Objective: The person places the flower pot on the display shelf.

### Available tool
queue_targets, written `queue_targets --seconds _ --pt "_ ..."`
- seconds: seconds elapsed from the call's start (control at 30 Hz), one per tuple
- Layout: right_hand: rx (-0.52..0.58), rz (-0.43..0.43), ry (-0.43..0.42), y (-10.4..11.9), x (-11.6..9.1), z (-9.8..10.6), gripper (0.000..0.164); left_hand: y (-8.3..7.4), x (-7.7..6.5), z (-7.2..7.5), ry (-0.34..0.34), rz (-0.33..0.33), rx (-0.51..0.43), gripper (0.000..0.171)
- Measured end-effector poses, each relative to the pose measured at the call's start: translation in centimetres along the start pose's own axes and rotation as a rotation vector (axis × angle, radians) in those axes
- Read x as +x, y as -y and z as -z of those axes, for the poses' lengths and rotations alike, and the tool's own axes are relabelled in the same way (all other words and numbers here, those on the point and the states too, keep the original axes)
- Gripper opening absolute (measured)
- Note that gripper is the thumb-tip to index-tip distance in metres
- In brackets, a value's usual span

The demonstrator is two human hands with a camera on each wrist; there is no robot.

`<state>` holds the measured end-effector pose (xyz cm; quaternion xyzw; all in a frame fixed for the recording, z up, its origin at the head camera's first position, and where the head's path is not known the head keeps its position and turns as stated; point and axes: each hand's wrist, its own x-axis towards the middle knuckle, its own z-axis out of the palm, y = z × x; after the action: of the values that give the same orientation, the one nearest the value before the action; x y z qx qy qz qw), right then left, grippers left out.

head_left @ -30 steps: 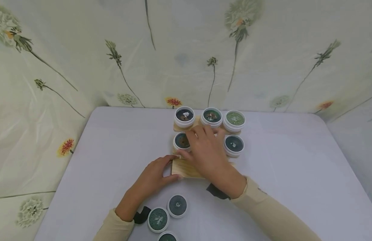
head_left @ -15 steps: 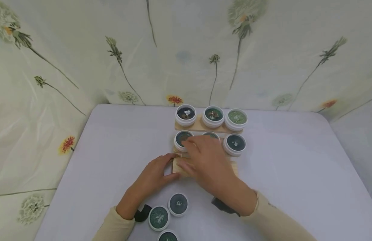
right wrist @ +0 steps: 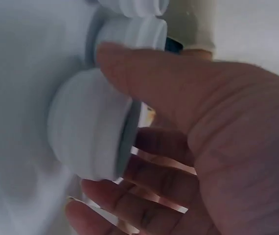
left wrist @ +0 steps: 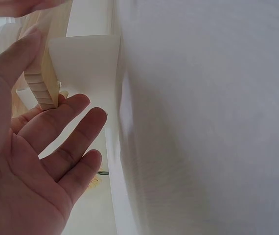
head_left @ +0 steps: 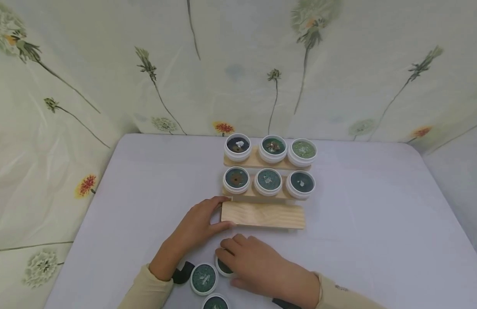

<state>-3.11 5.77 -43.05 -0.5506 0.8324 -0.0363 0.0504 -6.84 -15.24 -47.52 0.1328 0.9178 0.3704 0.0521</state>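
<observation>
At the left end of a tiered wooden rack, my left hand grips the lowest step between thumb and forefinger. The left wrist view shows the thumb on top of the plank end, with the other fingers spread below. My right hand is curved over a small white round jar with a dark green top, in front of the rack. In the right wrist view the thumb lies along one side of this jar and the fingertips are at its opposite side; the hand partly hides it in the head view.
Two more jars, one with a mottled green top and one cut off by the frame, stand left of my right hand. Several jars fill the rack's middle step and top step. A flowered curtain hangs behind the table.
My right hand has let go of the middle jar on the middle step and come down toward me to a jar on the table. The left hand stays on the rack.
</observation>
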Motion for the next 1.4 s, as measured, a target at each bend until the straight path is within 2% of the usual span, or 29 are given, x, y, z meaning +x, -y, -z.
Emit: queue_targets --seconds 0.17,0.37,0.73,0.83,0.93,1.1,1.4 --pt "-0.018 -0.023 -0.038 0.0 -0.2 -1.0 0.060 0.0 0.0 0.1 -0.004 0.006 -0.008 0.066" --pt "0.003 -0.047 -0.036 0.0 -0.5 -1.4 0.060 0.0 0.0 0.1 -0.009 0.000 -0.006 0.066" --pt "0.147 -0.083 0.058 -0.4 -2.8 -1.5 0.060 -0.2 0.0 0.3 -0.008 0.006 -0.005 0.066" --pt "0.184 -0.123 0.081 -0.7 -3.8 -1.6 0.058 -0.1 -0.1 0.4 -0.003 0.020 -0.001 0.067" --pt "0.223 -0.200 0.088 -1.2 -4.9 -1.5 0.056 0.1 -0.2 0.3 0.000 0.022 -0.005 0.067" --pt "0.254 -0.320 0.029 -2.3 -7.1 -0.6 0.058 -0.1 -0.1 0.1 0.005 0.007 -0.018 0.067" --pt "0.193 -0.473 -0.193 -4.8 -9.7 2.0 0.067 -0.2 -0.1 0.1 0.000 0.008 -0.024 0.066"
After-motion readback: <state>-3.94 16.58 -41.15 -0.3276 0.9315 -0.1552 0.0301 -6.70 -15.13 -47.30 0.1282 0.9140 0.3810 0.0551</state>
